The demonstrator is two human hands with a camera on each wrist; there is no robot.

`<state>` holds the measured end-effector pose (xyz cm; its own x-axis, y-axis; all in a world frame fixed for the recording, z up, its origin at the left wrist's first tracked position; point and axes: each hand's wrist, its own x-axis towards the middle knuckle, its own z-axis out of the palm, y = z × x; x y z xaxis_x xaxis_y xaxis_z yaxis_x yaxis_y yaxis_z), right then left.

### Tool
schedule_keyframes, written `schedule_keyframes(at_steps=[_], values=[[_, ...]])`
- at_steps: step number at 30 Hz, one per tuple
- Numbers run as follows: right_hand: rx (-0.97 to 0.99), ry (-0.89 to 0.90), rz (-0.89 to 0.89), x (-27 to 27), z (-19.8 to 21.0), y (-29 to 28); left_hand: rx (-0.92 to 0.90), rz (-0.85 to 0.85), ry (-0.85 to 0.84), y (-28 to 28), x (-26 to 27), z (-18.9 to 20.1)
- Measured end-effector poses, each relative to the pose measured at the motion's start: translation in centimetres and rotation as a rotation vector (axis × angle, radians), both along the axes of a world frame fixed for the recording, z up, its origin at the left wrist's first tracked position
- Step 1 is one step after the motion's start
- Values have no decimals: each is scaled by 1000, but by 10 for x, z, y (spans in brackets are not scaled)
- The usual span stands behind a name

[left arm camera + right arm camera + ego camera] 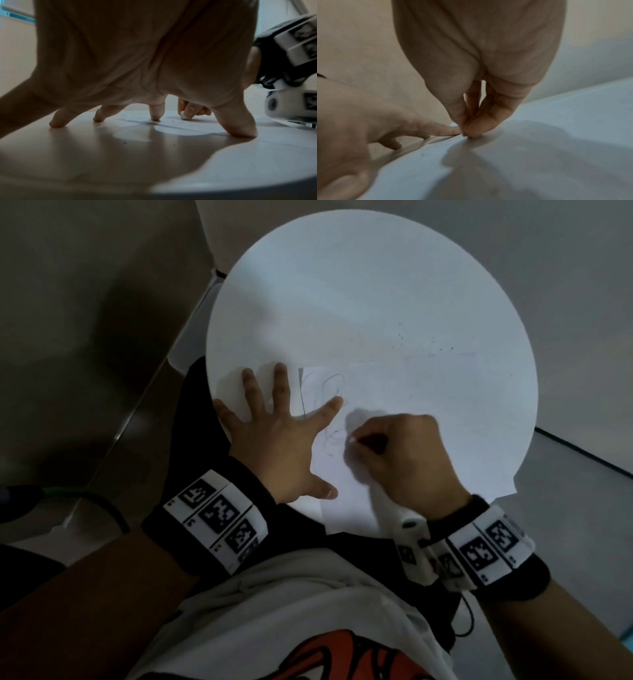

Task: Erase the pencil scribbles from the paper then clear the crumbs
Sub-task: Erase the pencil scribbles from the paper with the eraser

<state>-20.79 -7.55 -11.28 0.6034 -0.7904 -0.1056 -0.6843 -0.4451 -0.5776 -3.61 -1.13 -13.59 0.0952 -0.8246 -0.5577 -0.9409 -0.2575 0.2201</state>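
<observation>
Grey floor tiles (85, 354) lie around the round white surface (359, 285), and I look down on it from the head camera. On the near half of this surface lies the white sheet of paper (428, 392); its near edge hangs a little over the rim, toward my lap. Thin grey pencil scribbles (329, 392) are on the left part of the sheet, between my two hands.

My left hand (277, 436) is spread wide, with straight fingers (155, 112) that press down with their tips. The index finger and the thumb touch the paper near its left edge, the other fingertips stand on the bare surface beside it. It holds nothing.

My right hand (404, 453) is curled, and its fingers (481, 124) pinch a small white eraser (185, 116). From the left wrist camera I see the eraser tip touching the paper, just beside the left index finger. In the head view only a small white point of it shows between the fingertips, and in the right wrist view it is almost hidden behind the thumb.

Small dark crumbs (400, 338) are scattered on the surface beyond the far edge of the paper, and some specks lie also near the left hand (125, 142). Both wrists carry black bands with white marker blocks (219, 515). At the bottom I see my white shirt with an orange print (342, 655).
</observation>
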Motion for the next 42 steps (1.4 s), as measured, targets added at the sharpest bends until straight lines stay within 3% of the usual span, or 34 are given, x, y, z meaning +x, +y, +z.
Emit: schedule_keyframes(at_steps=[2, 6, 10, 14, 18, 22, 26, 30, 34, 38, 42], values=[[-34, 17, -57, 0, -3, -10, 8, -1, -1, 0, 0, 1], [83, 67, 123, 14, 0, 10, -1, -5, 8, 1, 1, 0], [-61, 38, -39, 9, -4, -18, 11, -5, 5, 1, 2, 1], [60, 77, 121, 22, 0, 9, 2, -5, 8, 0, 1, 0], [-45, 78, -60, 15, -4, -21, 6, -3, 2, 1, 2, 0], [88, 91, 126, 29, -4, 2, -23, -10, -1, 4, 3, -3], [-16, 66, -43, 21, -5, -24, -14, -8, -4, 3, 4, -4], [87, 71, 130, 29, -4, -1, -21, -8, -3, 5, 4, -6], [12, 48, -78, 22, -4, -24, -1, -6, -10, 3, 4, -4], [97, 81, 120, 34, -3, 2, -15, -13, -5, 4, 4, -5], [4, 69, -101, 24, -3, -30, 8, -10, -6, 4, 5, -2]])
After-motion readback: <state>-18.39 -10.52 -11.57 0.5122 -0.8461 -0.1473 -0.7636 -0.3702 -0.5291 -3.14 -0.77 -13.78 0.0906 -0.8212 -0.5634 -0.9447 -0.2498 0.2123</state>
